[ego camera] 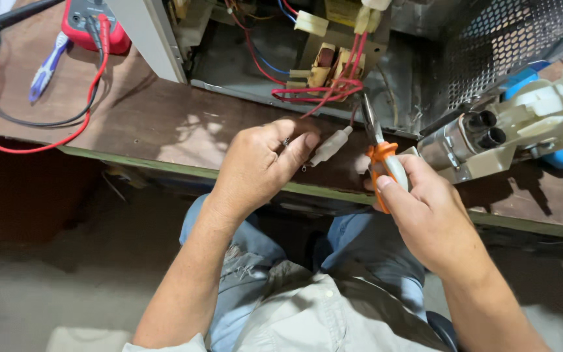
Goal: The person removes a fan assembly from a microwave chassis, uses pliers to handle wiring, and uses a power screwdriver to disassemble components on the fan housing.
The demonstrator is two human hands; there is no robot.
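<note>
My left hand (260, 166) pinches a small white plastic connector housing (331, 145) between thumb and fingers, just over the bench's front edge. My right hand (425, 208) grips orange-and-grey handled needle-nose pliers (379, 153), whose thin jaws point up toward a bundle of red wires (324, 94) trailing from the opened appliance chassis (307, 58). The plier tips sit just right of the connector, close to a wire leading into it. A small transformer (330, 62) sits inside the chassis behind the wires.
A red multimeter (89, 23) with red and black leads (8, 124) lies at the back left of the brown wooden bench (164, 124), beside a blue-handled tool (45, 68). At right are a perforated metal panel (509, 45) and a cream plastic assembly (522, 117) with a metal motor.
</note>
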